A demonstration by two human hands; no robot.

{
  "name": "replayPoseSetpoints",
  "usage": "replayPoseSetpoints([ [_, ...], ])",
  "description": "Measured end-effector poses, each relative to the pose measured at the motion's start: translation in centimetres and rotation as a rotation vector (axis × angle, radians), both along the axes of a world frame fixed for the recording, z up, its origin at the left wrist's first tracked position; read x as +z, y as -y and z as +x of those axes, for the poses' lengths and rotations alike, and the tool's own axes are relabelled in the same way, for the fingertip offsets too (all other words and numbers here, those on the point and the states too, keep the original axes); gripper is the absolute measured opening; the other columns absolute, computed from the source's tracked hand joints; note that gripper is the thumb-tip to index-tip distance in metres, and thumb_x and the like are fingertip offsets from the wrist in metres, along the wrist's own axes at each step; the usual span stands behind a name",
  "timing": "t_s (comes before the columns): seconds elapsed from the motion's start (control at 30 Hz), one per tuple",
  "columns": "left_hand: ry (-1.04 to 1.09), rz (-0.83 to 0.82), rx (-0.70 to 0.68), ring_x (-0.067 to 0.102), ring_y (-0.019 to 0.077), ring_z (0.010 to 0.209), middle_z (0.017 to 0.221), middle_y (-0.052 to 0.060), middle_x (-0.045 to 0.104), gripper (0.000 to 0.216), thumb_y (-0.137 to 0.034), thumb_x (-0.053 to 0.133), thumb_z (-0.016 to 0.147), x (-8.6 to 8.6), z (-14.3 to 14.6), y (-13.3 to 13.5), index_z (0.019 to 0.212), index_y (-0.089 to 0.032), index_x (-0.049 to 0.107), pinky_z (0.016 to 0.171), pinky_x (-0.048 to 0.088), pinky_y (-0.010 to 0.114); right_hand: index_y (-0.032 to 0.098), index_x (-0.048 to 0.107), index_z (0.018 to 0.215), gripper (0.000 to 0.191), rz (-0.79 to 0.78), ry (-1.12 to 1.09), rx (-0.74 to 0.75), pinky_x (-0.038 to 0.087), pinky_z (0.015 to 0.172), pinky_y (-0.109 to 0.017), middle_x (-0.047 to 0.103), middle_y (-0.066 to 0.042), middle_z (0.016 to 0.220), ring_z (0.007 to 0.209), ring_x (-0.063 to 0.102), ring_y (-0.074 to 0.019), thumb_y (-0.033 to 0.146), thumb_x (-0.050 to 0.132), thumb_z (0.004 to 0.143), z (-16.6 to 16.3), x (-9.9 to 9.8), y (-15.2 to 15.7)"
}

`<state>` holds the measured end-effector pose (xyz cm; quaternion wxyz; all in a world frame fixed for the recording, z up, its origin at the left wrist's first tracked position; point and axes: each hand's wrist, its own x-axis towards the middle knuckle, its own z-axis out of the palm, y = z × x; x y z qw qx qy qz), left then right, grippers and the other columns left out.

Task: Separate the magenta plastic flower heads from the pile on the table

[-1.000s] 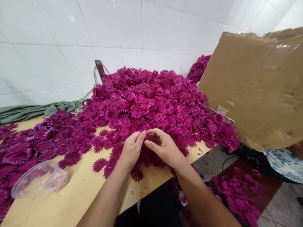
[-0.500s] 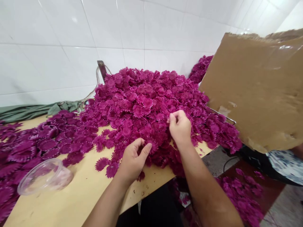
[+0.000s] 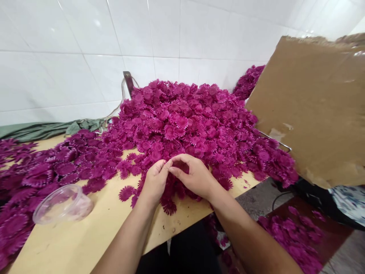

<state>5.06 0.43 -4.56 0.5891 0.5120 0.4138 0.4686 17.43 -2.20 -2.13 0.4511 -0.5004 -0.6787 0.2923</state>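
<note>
A large heap of magenta flower heads [image 3: 182,121] covers the middle of the table, their notched petals overlapping. In front of it my left hand [image 3: 155,184] and my right hand [image 3: 196,177] meet at the fingertips. Thumb and forefinger of each hand are pinched together. Only a speck of magenta shows at the left fingertips, and whatever the fingers hold is too small or hidden to make out. Just below the hands a loose flower head [image 3: 169,206] lies near the table's front edge, and another single flower head [image 3: 127,193] lies left of my left hand.
A clear plastic tub [image 3: 61,205] with pale pinkish stuff lies on the pale yellow table [image 3: 105,228] at left. Green cloth [image 3: 51,131] runs along the tiled wall. A big cardboard piece [image 3: 310,110] stands at right. More flower heads [image 3: 296,236] lie low at right.
My right hand has come left and down from the heap to meet my left hand. The left fingers have closed into a pinch. The whole view has shifted slightly.
</note>
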Motion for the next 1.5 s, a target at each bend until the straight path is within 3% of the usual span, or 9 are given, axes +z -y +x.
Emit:
replayPoseSetpoints([
  [0.13,-0.002,0.000,-0.045,0.038,0.0081,0.055,0.054,-0.006,0.040,0.043,-0.057,0.062,0.062,0.3,-0.1,0.4,0.057,-0.017,0.045,0.056,0.037,0.021,0.015,0.059,0.079,0.008,-0.119,-0.122,0.053,0.047,0.068,-0.028,0.064,-0.003,0.077,0.071,0.059,-0.0139,0.019,0.059,0.072,0.2,-0.3,-0.7],
  [0.4,-0.084,0.091,0.024,0.033,0.0067,0.050,0.053,-0.007,0.040,0.034,-0.046,0.065,0.063,0.1,-0.3,0.9,0.060,-0.017,0.047,0.047,0.028,0.019,0.018,0.059,0.068,0.013,0.145,0.218,-0.323,0.040,0.063,-0.025,0.064,-0.001,0.070,0.065,0.057,-0.0133,0.017,0.049,0.078,-1.0,0.0,-0.7],
  [0.6,0.052,0.034,-0.002,0.051,0.0112,0.062,0.064,-0.002,0.057,0.026,-0.040,0.067,0.064,0.4,-1.6,2.1,0.071,-0.017,0.058,0.062,0.042,0.023,0.017,0.056,0.070,0.012,0.218,0.192,-0.793,0.045,0.070,-0.034,0.060,-0.006,0.070,0.069,0.056,-0.0196,0.017,0.046,0.075,4.6,-0.3,-4.1],
  [0.73,0.155,-0.023,0.027,0.052,0.0108,0.062,0.064,-0.003,0.059,0.026,-0.036,0.071,0.058,0.3,-1.7,1.6,0.074,-0.017,0.061,0.065,0.044,0.023,0.014,0.061,0.088,0.027,0.343,0.343,-0.664,0.040,0.090,-0.042,0.060,-0.014,0.100,0.099,0.053,-0.0252,0.006,0.045,0.069,5.6,-1.0,-3.7],
  [0.9,0.060,-0.033,0.047,0.048,0.0092,0.059,0.060,-0.004,0.054,0.028,-0.039,0.071,0.057,0.1,-1.1,0.9,0.067,-0.016,0.059,0.058,0.039,0.021,0.018,0.062,0.088,0.017,0.365,0.244,-0.391,0.043,0.088,-0.040,0.063,-0.009,0.096,0.095,0.056,-0.0212,0.018,0.048,0.079,2.4,-0.2,-0.8],
  [1.03,-0.017,-0.028,0.034,0.037,0.0068,0.051,0.052,-0.006,0.044,0.037,-0.046,0.071,0.056,-0.3,-1.3,0.8,0.057,-0.016,0.050,0.050,0.032,0.019,0.017,0.060,0.094,0.019,0.222,0.138,-0.124,0.046,0.082,-0.035,0.063,-0.008,0.096,0.091,0.057,-0.0184,0.026,0.055,0.079,0.0,0.7,0.5],
  [1.27,0.017,-0.033,0.055,0.030,0.0057,0.049,0.050,-0.007,0.038,0.046,-0.055,0.070,0.053,-0.4,-1.2,0.6,0.053,-0.016,0.045,0.046,0.026,0.019,0.016,0.060,0.084,0.012,-0.144,-0.136,0.104,0.046,0.075,-0.029,0.064,-0.004,0.084,0.078,0.059,-0.0140,0.022,0.060,0.074,-1.0,0.0,-0.3],
  [1.4,0.077,-0.067,0.046,0.036,0.0078,0.051,0.050,-0.006,0.042,0.049,-0.061,0.066,0.054,-0.4,-0.9,0.9,0.052,-0.017,0.046,0.052,0.032,0.022,0.015,0.057,0.073,0.013,-0.291,-0.326,0.153,0.046,0.065,-0.025,0.061,0.001,0.068,0.064,0.056,-0.0110,0.020,0.066,0.065,-1.0,-0.3,-0.6],
  [1.5,0.075,-0.067,0.043,0.038,0.0086,0.051,0.049,-0.006,0.042,0.054,-0.069,0.061,0.053,-0.4,-0.9,1.1,0.051,-0.017,0.045,0.053,0.034,0.023,0.015,0.056,0.067,0.006,-0.264,-0.275,0.094,0.043,0.058,-0.023,0.057,0.003,0.061,0.058,0.052,-0.0096,0.016,0.061,0.066,-1.5,-0.1,-0.4],
])
